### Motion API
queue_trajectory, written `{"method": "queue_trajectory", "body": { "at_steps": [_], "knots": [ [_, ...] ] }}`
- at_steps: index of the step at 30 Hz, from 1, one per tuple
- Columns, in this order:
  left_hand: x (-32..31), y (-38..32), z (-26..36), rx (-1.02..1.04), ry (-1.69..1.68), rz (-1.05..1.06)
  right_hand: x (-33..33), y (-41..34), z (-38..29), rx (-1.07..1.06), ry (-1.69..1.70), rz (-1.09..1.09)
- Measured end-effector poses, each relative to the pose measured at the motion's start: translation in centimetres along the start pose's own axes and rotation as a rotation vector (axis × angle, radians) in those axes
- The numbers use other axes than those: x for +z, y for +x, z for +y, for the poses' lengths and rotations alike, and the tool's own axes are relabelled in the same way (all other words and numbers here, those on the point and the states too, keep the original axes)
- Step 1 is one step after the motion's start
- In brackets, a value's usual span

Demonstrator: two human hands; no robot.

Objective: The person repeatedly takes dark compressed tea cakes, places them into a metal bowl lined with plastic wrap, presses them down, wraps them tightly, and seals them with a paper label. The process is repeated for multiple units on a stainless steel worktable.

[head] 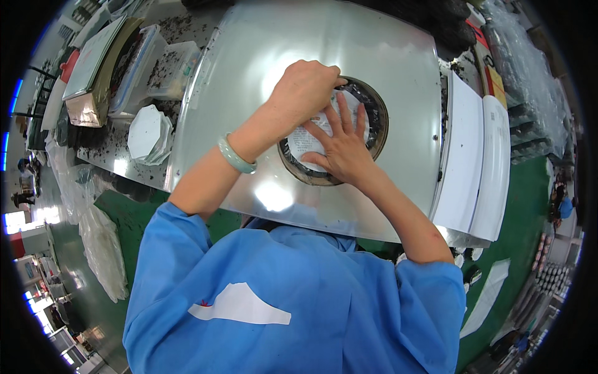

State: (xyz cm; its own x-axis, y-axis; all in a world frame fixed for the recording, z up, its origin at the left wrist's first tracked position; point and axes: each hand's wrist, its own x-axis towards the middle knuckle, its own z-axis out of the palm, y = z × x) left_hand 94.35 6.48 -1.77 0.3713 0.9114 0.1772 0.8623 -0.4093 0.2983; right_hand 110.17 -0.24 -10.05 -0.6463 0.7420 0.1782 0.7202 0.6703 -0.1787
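Note:
A round dark object in shiny clear film (376, 110) sits in a round rimmed dish or ring (384, 135) on a metal-topped table (233, 107). A white paper label (301, 146) with small print lies over its middle. My right hand (343, 147) presses on the label with its fingers spread. At the far edge of the round object is my left hand (308, 89), fingers curled with the tips at the film. Whether those fingertips pinch the film is hidden. A pale green bangle (231, 156) circles my left wrist.
To the left lie a stack of white many-sided papers (150, 135), a clear plastic box (175, 70) and dark crumbs. White paper sheets (462, 154) and a rolled white sheet (490, 168) line the right edge. Clear plastic bags (523, 75) are piled beyond.

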Motion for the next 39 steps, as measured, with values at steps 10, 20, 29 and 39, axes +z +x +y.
{"method": "queue_trajectory", "body": {
  "at_steps": [10,20,29,39],
  "knots": [
    [-6.7,-1.3,-4.6,0.039,-0.179,0.150,-10.8,4.8,-2.4,-0.159,0.247,0.331],
    [5.9,-9.1,-12.2,-0.715,-1.416,-0.209,-1.9,-0.7,5.0,0.874,1.592,0.070],
    [5.8,-7.5,-13.7,-0.749,-1.075,0.005,-7.5,-18.1,14.3,0.756,1.422,1.774],
    [6.4,-9.9,-5.4,-0.107,-0.782,-0.157,0.4,-9.8,7.1,0.516,0.657,0.301]
  ]
}}
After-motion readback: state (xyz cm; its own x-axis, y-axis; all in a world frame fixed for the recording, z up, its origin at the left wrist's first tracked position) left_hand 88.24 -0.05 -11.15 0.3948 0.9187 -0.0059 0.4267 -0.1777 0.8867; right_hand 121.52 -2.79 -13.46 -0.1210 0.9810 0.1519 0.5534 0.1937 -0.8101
